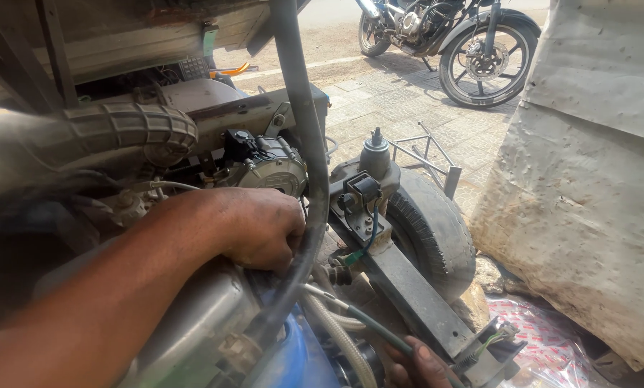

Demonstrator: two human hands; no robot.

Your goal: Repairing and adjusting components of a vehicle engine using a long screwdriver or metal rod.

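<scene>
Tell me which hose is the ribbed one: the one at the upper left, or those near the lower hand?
The ribbed one is the thick grey hose at the upper left, above the left hand. The pale hose and green hose near the right hand are smooth.

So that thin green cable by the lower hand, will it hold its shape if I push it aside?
Probably not. The green cable runs in a slack curve past the pale ribbed hose, so it looks floppy and light. Its far end seems fixed near the black bar, so it would likely spring back. The right hand touches it; the left hand is beside the grey tube.
</scene>
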